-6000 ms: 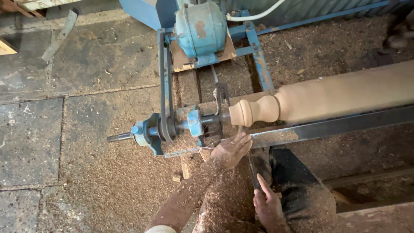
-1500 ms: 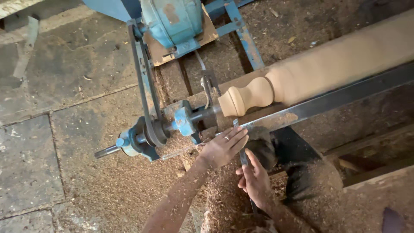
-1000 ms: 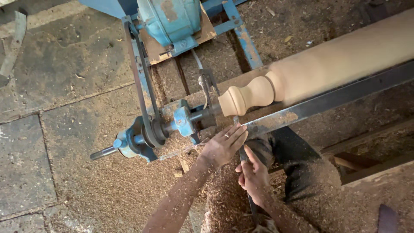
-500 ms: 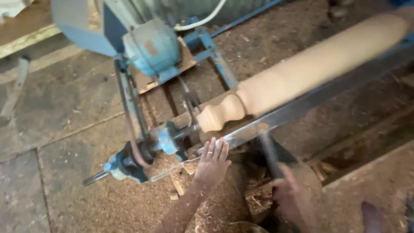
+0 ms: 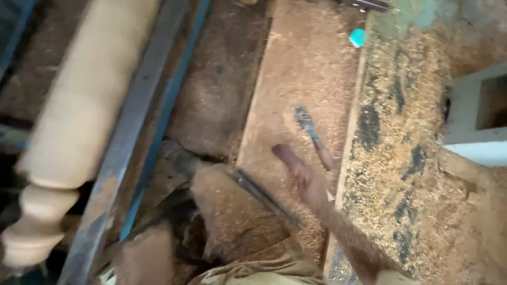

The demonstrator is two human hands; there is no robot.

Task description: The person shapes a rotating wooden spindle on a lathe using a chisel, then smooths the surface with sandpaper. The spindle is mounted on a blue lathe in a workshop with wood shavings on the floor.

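Right hand [image 5: 303,177] stretches across the sawdust-covered board [image 5: 296,79], fingers open (blurred), nearing the chisel [image 5: 315,138]. Left hand hidden. Turned spindle [image 5: 79,126], end beads shaped, sits left, untouched.

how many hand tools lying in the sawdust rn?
2. A wooden-handled chisel on the board just past the right hand; a long dark metal tool beside the sawdust-covered knee. Sawdust may hide more.

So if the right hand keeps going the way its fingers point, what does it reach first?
Most likely the chisel lying on the sawdust-covered board, just past the right hand; motion blur leaves the gap unclear.
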